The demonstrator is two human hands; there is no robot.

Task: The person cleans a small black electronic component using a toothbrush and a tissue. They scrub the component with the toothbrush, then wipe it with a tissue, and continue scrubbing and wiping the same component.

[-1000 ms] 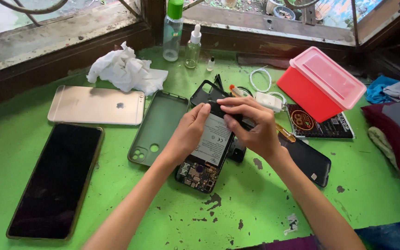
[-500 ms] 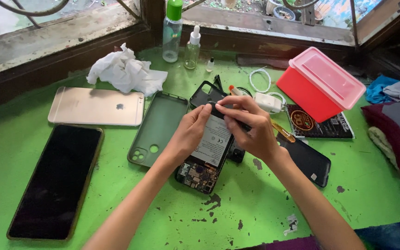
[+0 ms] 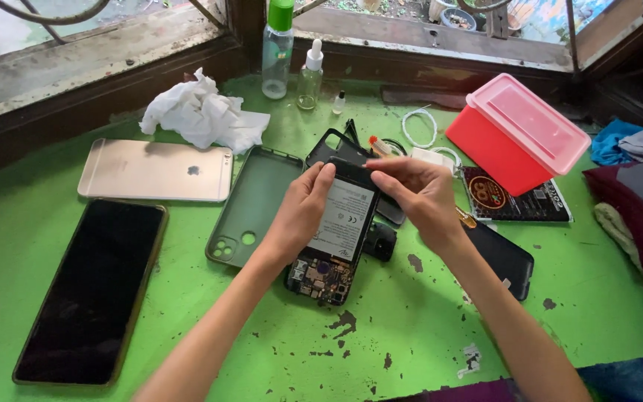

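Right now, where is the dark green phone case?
In the head view, the dark green phone case lies on the green table, just left of the left hand and right of the gold phone.

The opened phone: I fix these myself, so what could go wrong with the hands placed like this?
Both hands, left hand and right hand, pinch the top edge of the opened phone, right over its battery; prying there might bend or puncture it. The bare circuit board at the near end lies on the flaking green table, so paint chips could get in.
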